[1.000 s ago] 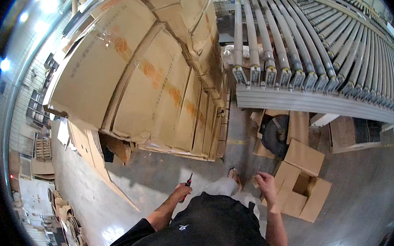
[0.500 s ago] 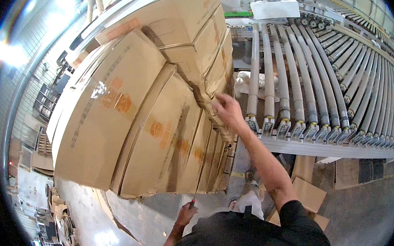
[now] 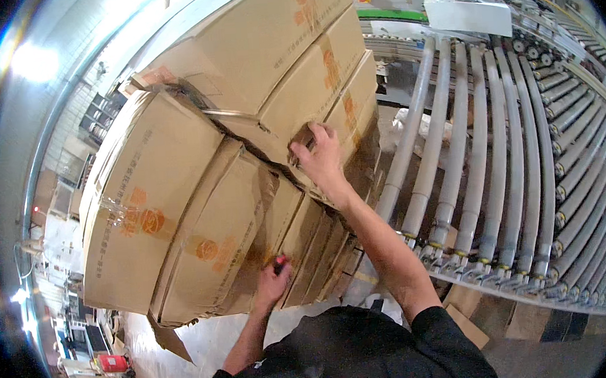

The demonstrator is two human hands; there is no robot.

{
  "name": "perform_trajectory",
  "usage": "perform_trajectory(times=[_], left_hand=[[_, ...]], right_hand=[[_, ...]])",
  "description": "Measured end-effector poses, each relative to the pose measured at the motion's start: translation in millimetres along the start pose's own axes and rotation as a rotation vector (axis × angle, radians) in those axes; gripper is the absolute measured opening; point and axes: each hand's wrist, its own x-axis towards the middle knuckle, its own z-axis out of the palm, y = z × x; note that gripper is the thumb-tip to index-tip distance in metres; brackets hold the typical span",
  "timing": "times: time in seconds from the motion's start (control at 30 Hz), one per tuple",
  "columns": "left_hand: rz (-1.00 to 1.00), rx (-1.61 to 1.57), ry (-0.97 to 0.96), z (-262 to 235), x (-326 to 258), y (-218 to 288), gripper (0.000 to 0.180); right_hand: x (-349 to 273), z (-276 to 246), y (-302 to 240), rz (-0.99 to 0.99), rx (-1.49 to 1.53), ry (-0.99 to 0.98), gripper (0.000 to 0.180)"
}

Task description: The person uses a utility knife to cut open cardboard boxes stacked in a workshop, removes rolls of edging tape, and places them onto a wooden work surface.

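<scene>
A tall stack of brown cardboard cartons with orange print fills the space before me, in two adjoining columns. My right hand reaches to the worn corner of a carton in the right-hand column, its fingers curled over the cardboard there. Lower down, my left hand is closed round a slim tool with a red and black handle, held close against the lower cartons. The tool's shaft cannot be made out now.
To the right runs a roller conveyor with a metal frame, curving away. A white panel stands at its far end. Flat cardboard pieces lie beneath it. A red box-like object is at the lower left, among shelves and clutter.
My right hand has moved left and up, onto the carton corner. My left hand has risen with the tool, closer to the stack. The view has shifted nearer to the cartons.
</scene>
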Motion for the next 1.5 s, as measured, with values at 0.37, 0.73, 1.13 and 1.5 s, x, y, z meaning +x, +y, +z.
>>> perform_trajectory(times=[0.37,0.73,1.13,1.5], left_hand=[[0.159,-0.280,0.333,-54,104,160,0.034],[0.193,-0.348,0.436,-88,127,191,0.050],[0.368,-0.083,0.599,-109,148,212,0.081],[0.316,0.078,0.480,-112,156,214,0.073]], right_hand=[[15,-14,-35,-0.301,0.251,-0.103,0.031],[10,9,-66,-0.511,0.167,0.128,0.027],[-12,17,-92,-0.403,0.186,0.181,0.035],[-13,12,-103,-0.362,0.004,0.121,0.023]])
